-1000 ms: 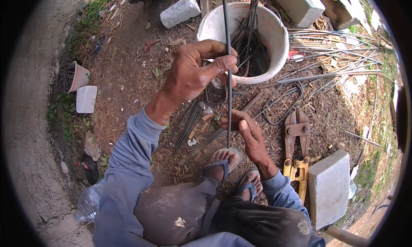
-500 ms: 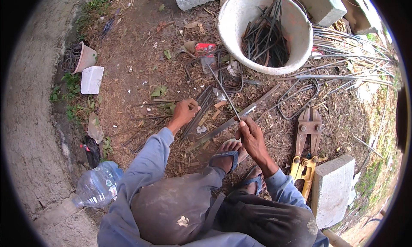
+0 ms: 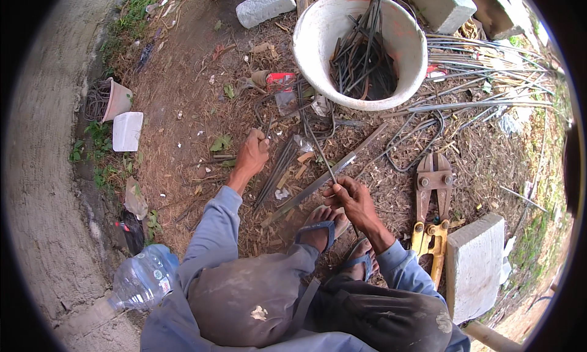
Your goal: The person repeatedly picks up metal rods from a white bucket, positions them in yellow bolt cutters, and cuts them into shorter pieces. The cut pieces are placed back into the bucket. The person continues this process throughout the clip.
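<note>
My right hand (image 3: pixel 351 200) is closed around a thin dark metal rod (image 3: pixel 321 149). The rod slants away toward the bucket, and a short end sticks out below the hand above my sandals. To the left, my left hand (image 3: pixel 249 159) is raised over the ground with its fingers curled in; a thin dark piece shows by the fingertips, but what it is stays unclear. Between the hands lie a bundle of short rods (image 3: pixel 276 172) and a flat metal bar (image 3: pixel 312 192). Bent rods (image 3: pixel 332 121) lie just beyond.
A white bucket (image 3: pixel 299 55) full of bent rods stands ahead. Bolt cutters (image 3: pixel 435 196) rest on the right against a concrete block (image 3: pixel 476 263). Long rods (image 3: pixel 489 104) spread at far right. A plastic bottle (image 3: pixel 143 278) and white container (image 3: pixel 127 132) are on the left.
The rod has slid down through my right hand, so its near end now shows below the fingers. My left hand has moved slightly farther away. The view has shifted slightly.
</note>
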`<state>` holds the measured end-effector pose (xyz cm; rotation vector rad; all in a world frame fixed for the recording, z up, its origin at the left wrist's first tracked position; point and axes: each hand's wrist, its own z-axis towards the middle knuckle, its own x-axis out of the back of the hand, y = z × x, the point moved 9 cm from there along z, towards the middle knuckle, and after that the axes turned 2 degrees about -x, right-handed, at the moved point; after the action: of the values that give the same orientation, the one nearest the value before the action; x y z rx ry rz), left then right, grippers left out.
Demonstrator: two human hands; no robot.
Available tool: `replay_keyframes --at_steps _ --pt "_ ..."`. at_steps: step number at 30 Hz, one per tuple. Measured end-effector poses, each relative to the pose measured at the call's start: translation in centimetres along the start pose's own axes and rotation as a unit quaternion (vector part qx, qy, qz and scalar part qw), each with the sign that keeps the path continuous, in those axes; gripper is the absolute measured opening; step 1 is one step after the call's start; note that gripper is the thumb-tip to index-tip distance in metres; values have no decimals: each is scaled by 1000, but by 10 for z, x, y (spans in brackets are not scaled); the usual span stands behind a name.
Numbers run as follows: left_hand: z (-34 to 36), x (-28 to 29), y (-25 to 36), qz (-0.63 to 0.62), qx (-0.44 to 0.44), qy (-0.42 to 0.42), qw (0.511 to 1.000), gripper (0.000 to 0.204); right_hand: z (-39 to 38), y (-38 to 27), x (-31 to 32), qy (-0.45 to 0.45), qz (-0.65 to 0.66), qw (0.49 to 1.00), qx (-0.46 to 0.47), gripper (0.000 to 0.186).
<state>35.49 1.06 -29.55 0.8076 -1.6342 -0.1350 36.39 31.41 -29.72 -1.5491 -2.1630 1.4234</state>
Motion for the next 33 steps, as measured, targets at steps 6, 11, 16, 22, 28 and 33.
replay_keyframes --at_steps 6,11,16,22,28,33 --pt "-10 1 98 -410 97 -128 898 42 2 -2 -1 -10 -25 999 39 26" --pt "-15 -32 111 -477 115 -148 859 44 4 -8 -3 0 -68 997 46 31" --pt "-17 -46 118 -520 112 -151 833 42 -3 -12 4 -12 -132 990 42 38" --pt "-20 -44 112 -570 129 -134 800 41 -6 -16 -6 -24 3 1000 1 37" --pt "-17 -46 118 -554 122 -133 812 38 -6 -13 -3 -33 -24 999 -1 36" --pt "-10 -41 112 -558 116 -117 813 29 -3 -5 -4 -57 -24 997 -40 36"
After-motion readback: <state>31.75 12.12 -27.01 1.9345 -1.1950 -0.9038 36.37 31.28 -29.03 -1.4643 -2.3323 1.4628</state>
